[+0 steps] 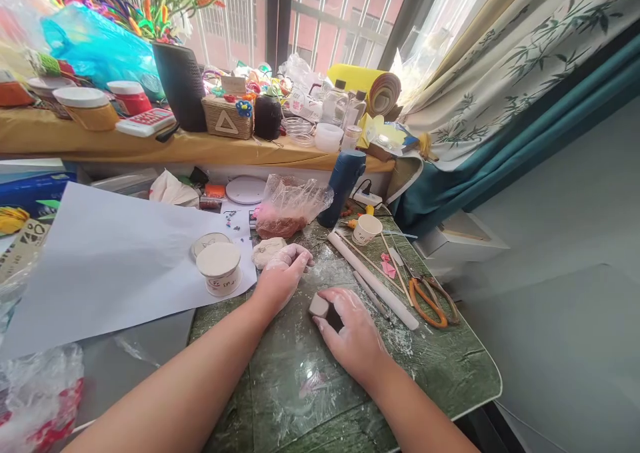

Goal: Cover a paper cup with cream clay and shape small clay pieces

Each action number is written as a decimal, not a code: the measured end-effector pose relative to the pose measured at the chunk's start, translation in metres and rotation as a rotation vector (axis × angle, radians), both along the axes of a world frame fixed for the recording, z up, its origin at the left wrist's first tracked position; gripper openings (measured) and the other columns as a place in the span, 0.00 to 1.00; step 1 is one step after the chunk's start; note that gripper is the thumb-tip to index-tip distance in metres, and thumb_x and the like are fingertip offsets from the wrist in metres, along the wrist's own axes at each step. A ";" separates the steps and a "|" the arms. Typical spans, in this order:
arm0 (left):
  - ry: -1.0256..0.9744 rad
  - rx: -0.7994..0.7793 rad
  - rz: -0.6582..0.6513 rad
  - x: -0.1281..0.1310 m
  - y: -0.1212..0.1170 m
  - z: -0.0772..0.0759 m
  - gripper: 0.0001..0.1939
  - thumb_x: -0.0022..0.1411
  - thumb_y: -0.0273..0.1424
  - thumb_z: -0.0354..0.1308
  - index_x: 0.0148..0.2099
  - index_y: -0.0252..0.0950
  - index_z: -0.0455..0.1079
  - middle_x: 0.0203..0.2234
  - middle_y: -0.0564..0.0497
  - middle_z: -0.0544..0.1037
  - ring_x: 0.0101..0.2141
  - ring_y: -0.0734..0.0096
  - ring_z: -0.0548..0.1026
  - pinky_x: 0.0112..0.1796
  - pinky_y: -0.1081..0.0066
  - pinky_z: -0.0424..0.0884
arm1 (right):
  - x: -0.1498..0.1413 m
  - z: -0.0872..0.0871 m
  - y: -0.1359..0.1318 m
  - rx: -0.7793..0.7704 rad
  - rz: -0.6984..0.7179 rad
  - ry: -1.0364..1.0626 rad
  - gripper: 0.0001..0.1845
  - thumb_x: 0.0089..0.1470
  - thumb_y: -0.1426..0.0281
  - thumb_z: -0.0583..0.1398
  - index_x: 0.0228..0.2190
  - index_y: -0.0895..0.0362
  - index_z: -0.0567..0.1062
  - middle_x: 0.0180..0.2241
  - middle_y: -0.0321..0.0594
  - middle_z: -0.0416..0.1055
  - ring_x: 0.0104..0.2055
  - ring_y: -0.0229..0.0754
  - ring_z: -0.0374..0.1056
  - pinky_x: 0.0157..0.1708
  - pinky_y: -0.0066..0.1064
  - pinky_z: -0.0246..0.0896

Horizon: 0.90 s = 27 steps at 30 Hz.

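My right hand (354, 330), dusted with white powder, pinches a small greyish clay block (319, 306) between thumb and fingers just over the table. Farther forward and to the left, my left hand (286, 274) has its fingers curled together, also whitened. Whatever it may hold is hidden. Beside its knuckles lies a flat, rounded pale clay piece (267, 250), partly covered by the hand. A paper cup (220, 281) with a pale clay disc (218, 258) on top stands to the left on white paper (125, 260). Behind that cup, a round disc with a star-like mark (204, 242) is partly hidden.
On the right lie a rolling rod (373, 280), thin sticks, a thin tool (371, 293) and orange-handled scissors (429, 301). Behind them stand a paper cup (367, 229) and a dark blue bottle (342, 188). A plastic bag of reddish clay (285, 221) sits behind my left hand.
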State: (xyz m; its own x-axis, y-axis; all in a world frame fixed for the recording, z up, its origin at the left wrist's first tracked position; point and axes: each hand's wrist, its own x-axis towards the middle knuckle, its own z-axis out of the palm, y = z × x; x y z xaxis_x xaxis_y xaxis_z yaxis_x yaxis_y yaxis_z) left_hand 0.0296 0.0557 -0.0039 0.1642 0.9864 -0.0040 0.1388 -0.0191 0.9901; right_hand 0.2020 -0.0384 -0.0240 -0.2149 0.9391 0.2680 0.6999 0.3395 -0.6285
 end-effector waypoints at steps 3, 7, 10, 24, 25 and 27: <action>0.002 0.004 -0.004 0.000 0.000 0.000 0.13 0.65 0.41 0.53 0.33 0.38 0.70 0.31 0.51 0.78 0.34 0.65 0.75 0.41 0.66 0.68 | 0.001 0.012 0.003 -0.144 -0.141 0.194 0.16 0.60 0.66 0.60 0.50 0.55 0.74 0.47 0.46 0.77 0.49 0.51 0.73 0.52 0.47 0.70; 0.011 0.005 -0.007 0.000 0.001 -0.005 0.14 0.66 0.42 0.53 0.34 0.39 0.71 0.32 0.51 0.78 0.34 0.65 0.75 0.40 0.67 0.69 | 0.008 0.046 0.003 -0.119 -0.272 0.578 0.24 0.64 0.59 0.58 0.58 0.54 0.68 0.46 0.45 0.77 0.44 0.46 0.76 0.47 0.41 0.73; 0.018 -0.001 0.005 0.000 0.001 -0.006 0.14 0.66 0.42 0.53 0.34 0.39 0.71 0.31 0.51 0.79 0.34 0.65 0.75 0.40 0.67 0.70 | 0.011 0.056 0.000 0.110 -0.238 0.612 0.23 0.66 0.60 0.56 0.60 0.51 0.66 0.52 0.46 0.74 0.50 0.47 0.73 0.50 0.42 0.71; 0.022 0.006 -0.004 0.000 0.001 -0.004 0.13 0.66 0.41 0.53 0.34 0.39 0.71 0.32 0.51 0.79 0.34 0.65 0.75 0.41 0.67 0.69 | -0.001 0.001 0.004 0.058 -0.034 -0.113 0.26 0.59 0.65 0.63 0.58 0.52 0.69 0.54 0.47 0.72 0.57 0.55 0.68 0.56 0.51 0.67; 0.016 0.001 -0.002 0.000 0.001 -0.003 0.13 0.65 0.41 0.53 0.33 0.39 0.71 0.31 0.51 0.79 0.34 0.65 0.75 0.41 0.67 0.69 | -0.003 0.001 0.006 0.044 -0.029 -0.108 0.23 0.60 0.68 0.62 0.56 0.52 0.70 0.53 0.46 0.73 0.56 0.54 0.69 0.55 0.50 0.68; 0.003 -0.001 -0.003 0.000 0.001 -0.004 0.13 0.65 0.41 0.53 0.33 0.39 0.71 0.31 0.52 0.79 0.34 0.65 0.75 0.41 0.68 0.69 | -0.004 0.008 0.008 0.040 -0.033 -0.073 0.19 0.60 0.72 0.60 0.53 0.51 0.73 0.50 0.44 0.75 0.53 0.52 0.71 0.54 0.48 0.69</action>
